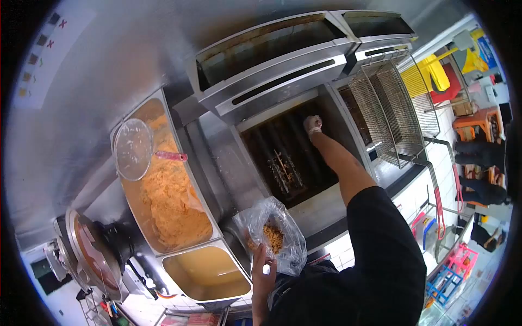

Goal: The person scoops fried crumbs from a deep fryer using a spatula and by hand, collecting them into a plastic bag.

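My left hand [263,276] grips the near edge of a clear plastic bag [291,233], which sits open in front of my body. Brown crumbs [273,238] lie inside the bag. Stretched out over the dark oil of a deep fryer [288,155] is my right hand [312,124], which appears to wear a thin clear glove. Its fingers are closed, and whatever they hold is hidden. Pale bits and crumbs [284,173] float on the oil to the left of this hand.
Left of the fryer, a metal tray of orange breading [173,204] carries a round strainer [134,149] with a red handle. A pan of yellowish liquid [209,271] adjoins it. Wire fryer baskets [394,106] stand on the right. Several people are in the far right background.
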Tool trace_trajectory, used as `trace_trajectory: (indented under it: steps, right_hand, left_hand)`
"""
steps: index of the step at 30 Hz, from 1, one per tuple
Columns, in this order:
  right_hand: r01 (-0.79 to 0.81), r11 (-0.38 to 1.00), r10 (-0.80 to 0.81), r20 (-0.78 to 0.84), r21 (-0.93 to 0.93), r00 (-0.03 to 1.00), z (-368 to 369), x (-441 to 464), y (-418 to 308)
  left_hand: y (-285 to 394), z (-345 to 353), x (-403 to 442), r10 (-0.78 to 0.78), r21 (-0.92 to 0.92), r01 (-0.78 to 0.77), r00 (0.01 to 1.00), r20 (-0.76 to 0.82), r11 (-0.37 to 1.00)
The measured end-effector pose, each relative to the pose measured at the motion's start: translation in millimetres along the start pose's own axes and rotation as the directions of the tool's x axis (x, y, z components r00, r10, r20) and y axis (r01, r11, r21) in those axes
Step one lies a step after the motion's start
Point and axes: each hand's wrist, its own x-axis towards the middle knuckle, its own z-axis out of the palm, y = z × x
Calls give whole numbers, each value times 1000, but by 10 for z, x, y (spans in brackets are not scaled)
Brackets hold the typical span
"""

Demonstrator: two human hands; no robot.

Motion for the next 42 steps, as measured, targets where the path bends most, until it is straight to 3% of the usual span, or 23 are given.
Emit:
trace_trajectory:
  steps: [1,2,5,8,11,14,17,21,24,27,31,32,35,37,39,41,42]
  right_hand:
    - [-1,1000,2,-47,31,999,-9,-16,44]
    - [105,991,-111,61,83,992,-26,11,146]
    - [329,943,-331,32,48,943,-95,-41,391]
    - [408,912,-405,81,-40,911,-463,-311,767]
    - [335,906,-356,39,259,934,-427,-431,1147]
    - [336,902,-364,58,272,930,-380,-712,1290]
    - [289,909,-354,188,299,916,-651,-1151,1584]
    - [217,933,-243,57,287,968,-440,-1362,1462]
    - [113,949,-135,57,296,989,-203,-1436,1214]
    - [-79,915,-5,208,395,978,-559,-1836,1330]
    - [-194,882,-5,421,429,907,-870,-2352,1665]
    - [-153,846,-5,294,511,956,-891,-2612,1750]
    - [-15,673,-159,164,740,974,165,-2323,1432]
    - [182,715,-305,67,675,950,-299,-2916,1870]
    - [-3,590,-291,216,807,932,-418,-3079,1936]
    - [308,537,-471,-24,786,882,24,-3124,1827]
    - [264,434,-453,-45,861,890,36,-3229,1808]
  left_hand:
    - [-1,1,-20,-12,2,12,1000,0,1000]
    - [5,15,-37,-18,2,18,1000,-9,1000]
    - [24,8,-16,-13,10,13,1000,-25,1000]
    - [30,-16,-4,2,28,-2,1000,-18,1000]
    - [33,-44,14,64,49,-63,998,-8,997]
    - [-51,-65,-17,50,-9,-50,999,-5,999]
    - [-44,-44,-3,79,-47,-79,997,-12,996]
    - [-26,-72,-33,135,-71,-134,991,12,988]
    - [78,-145,-71,109,-36,-108,994,26,994]
    - [-23,-177,-91,145,-33,-144,989,32,989]
    - [-38,-238,-147,139,-14,-139,989,42,990]
    - [-49,-246,-135,150,-17,-149,988,43,989]
    - [-59,-226,-124,139,-10,-139,989,44,990]
    - [-46,-198,-112,137,1,-138,989,49,990]
    - [-24,-204,-88,153,18,-154,987,50,988]
    - [-61,-217,-64,164,-2,-164,986,32,986]
    - [-87,-214,-57,168,-14,-167,986,20,986]
